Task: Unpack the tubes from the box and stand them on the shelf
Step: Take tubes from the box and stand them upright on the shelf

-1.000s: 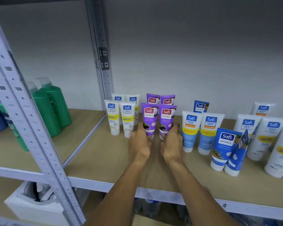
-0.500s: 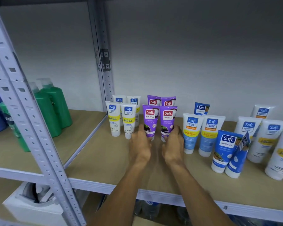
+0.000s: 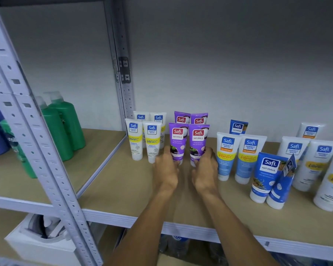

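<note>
Two purple Safi tubes stand cap-down at the front of the shelf. My left hand grips the base of the left purple tube. My right hand grips the base of the right purple tube. Two more purple tubes stand right behind them. White and yellow tubes stand to the left, blue and white tubes to the right. The box is not in view.
A grey shelf upright crosses the left foreground; another post stands at the back. Green bottles sit on the neighbouring shelf. Dark blue tubes and white tubes fill the right side. A white container lies below.
Both hands have stayed at the bases of the two front purple tubes; the tubes stand slightly straighter and closer together. The camera has drifted a little.
</note>
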